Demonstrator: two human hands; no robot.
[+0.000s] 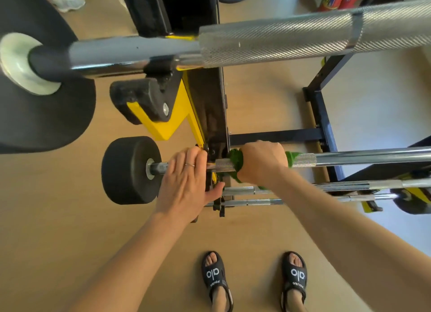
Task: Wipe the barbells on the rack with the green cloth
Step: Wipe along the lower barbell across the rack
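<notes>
right hand [261, 161] grips green cloth [235, 163] round barbell [361, 156] | left hand [186, 181] flat, apparently touching rack [210, 115]

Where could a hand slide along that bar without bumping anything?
Free: the shiny bar right of the right hand, which grips the green cloth. Crowded: leftward, where the yellow-and-black rack upright, the left hand and the small black weight plate close in.

barbells [256, 43]: 4 | green cloth [236, 162]: 1 | hands [186, 183]: 2 | sandals [215, 276]: 2
</notes>
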